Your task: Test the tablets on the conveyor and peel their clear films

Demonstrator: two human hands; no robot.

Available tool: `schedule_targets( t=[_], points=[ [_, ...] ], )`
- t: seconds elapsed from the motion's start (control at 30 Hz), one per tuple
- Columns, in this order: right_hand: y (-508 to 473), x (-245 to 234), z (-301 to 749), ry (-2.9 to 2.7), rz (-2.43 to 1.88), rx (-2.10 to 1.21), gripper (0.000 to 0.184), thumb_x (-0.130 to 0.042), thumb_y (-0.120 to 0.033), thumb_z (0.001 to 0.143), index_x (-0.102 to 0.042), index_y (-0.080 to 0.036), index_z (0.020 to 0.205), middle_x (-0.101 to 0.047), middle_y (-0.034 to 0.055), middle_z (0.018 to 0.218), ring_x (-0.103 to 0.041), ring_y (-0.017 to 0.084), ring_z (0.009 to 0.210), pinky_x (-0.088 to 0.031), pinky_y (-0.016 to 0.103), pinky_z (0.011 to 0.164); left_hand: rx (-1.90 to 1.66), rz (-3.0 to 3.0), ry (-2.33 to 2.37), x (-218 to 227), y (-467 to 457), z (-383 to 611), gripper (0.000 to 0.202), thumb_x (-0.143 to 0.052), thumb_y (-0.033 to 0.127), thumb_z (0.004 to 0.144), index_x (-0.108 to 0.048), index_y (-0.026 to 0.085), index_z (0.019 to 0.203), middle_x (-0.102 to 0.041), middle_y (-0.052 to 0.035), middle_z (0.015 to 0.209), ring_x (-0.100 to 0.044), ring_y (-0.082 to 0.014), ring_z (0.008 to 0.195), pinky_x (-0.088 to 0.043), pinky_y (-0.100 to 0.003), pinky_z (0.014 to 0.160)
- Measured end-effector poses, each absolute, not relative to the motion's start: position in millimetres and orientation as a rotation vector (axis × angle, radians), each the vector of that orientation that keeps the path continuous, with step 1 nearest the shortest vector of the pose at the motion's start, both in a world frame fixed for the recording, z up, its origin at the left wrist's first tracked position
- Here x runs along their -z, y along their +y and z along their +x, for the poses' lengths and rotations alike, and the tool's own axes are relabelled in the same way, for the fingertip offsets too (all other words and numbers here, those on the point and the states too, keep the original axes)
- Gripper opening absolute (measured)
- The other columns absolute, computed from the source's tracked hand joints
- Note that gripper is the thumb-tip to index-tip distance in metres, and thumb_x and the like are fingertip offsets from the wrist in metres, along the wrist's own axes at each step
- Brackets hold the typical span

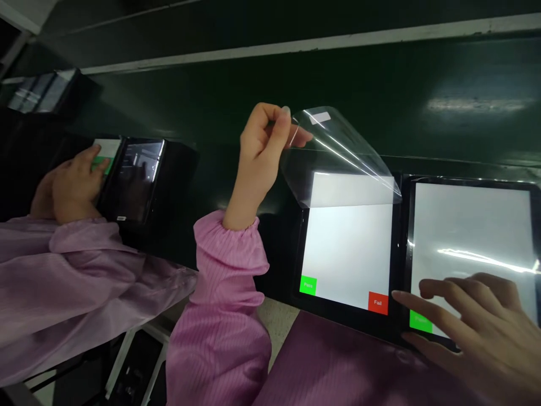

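Observation:
My left hand (266,152) pinches the corner of a clear protective film (342,149) between thumb and finger. The film carries a small white label and curls above the top of a tablet (350,237), whose screen is white with a green "Pass" box and a red "Fail" box. My right hand (477,321) hovers with fingers spread, holding nothing, its index fingertip near the "Fail" box. Beneath that hand a second tablet (469,225) shows a white screen and a green box; the hand hides part of its lower area.
At the left, a co-worker's hands (76,183) are over a lit device with a green box. Beside them lies a dark tablet (137,180). Further back left are stacked devices (42,93). A pale strip (253,53) runs along the dark green work surface.

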State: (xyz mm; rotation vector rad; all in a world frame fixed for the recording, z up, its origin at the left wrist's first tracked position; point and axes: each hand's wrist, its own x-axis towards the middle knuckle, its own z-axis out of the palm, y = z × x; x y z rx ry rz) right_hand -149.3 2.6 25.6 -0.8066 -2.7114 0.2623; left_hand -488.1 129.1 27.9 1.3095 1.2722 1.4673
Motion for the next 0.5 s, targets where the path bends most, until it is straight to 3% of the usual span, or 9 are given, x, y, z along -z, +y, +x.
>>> schedule_targets(
  t=[0.13,0.2,0.3,0.33,0.4,0.47,0.5],
  points=[
    [27,-37,-159,-2.442,-1.131,-0.748,0.033,-0.055,-0.044,0.103,-0.057,-0.040,0.136,-0.072,0.0023,0.085,-0.070,0.026,0.067,-0.056,0.038,0.052,-1.563,1.418,1.260,-46,84,-499,0.018,-0.061,0.038,0.105,-0.059,0.024,0.093,-0.079,0.0025,0.086,-0.076,-0.0138,0.081,-0.058,-0.027,0.074],
    [51,-44,-169,-2.175,-1.388,-1.122,0.049,-0.053,-0.057,0.105,-0.049,-0.036,0.149,-0.072,0.0022,0.083,-0.068,0.022,0.063,-0.057,0.031,0.053,-1.513,1.452,1.215,-44,57,-505,0.017,-0.058,0.039,0.107,-0.061,0.026,0.095,-0.081,0.0038,0.091,-0.077,-0.0138,0.082,-0.058,-0.028,0.073],
    [89,-45,-188,-1.840,-1.501,-1.582,0.066,-0.042,-0.067,0.106,-0.044,-0.026,0.158,-0.074,0.0073,0.092,-0.068,0.019,0.063,-0.061,0.032,0.060,-1.343,1.523,1.065,-29,20,-510,0.028,-0.049,0.044,0.109,-0.063,0.029,0.090,-0.082,0.0044,0.088,-0.079,-0.0178,0.079,-0.059,-0.034,0.076],
    [101,-42,-194,-1.816,-1.482,-1.681,0.067,-0.039,-0.069,0.106,-0.051,-0.021,0.152,-0.075,0.0094,0.094,-0.069,0.020,0.063,-0.062,0.032,0.060,-1.239,1.591,1.041,-23,9,-509,0.032,-0.045,0.048,0.109,-0.065,0.030,0.091,-0.083,0.0030,0.087,-0.079,-0.0207,0.079,-0.059,-0.039,0.080],
    [115,-34,-208,-1.974,-1.450,-1.705,0.067,-0.033,-0.068,0.108,-0.073,-0.016,0.121,-0.073,0.0100,0.085,-0.068,0.019,0.060,-0.058,0.030,0.053,-1.005,1.809,1.075,-11,-12,-505,0.032,-0.044,0.054,0.107,-0.071,0.037,0.107,-0.084,-0.0002,0.093,-0.081,-0.0284,0.085,-0.059,-0.048,0.087],
    [112,-27,-223,-2.329,-1.326,-1.357,0.063,-0.033,-0.055,0.112,-0.075,-0.015,0.086,-0.069,0.0076,0.072,-0.065,0.017,0.056,-0.054,0.028,0.051,-0.824,2.038,1.130,-2,-29,-501,0.034,-0.050,0.055,0.103,-0.064,0.045,0.132,-0.084,-0.0014,0.106,-0.080,-0.0349,0.096,-0.058,-0.054,0.088],
    [103,-23,-230,-2.490,-1.161,-1.060,0.057,-0.037,-0.044,0.113,-0.072,-0.015,0.079,-0.067,0.0065,0.069,-0.063,0.017,0.056,-0.052,0.029,0.052,-0.803,2.117,1.167,1,-37,-499,0.037,-0.055,0.051,0.101,-0.060,0.048,0.137,-0.083,-0.0008,0.109,-0.080,-0.0362,0.099,-0.059,-0.055,0.086]
  ],
)
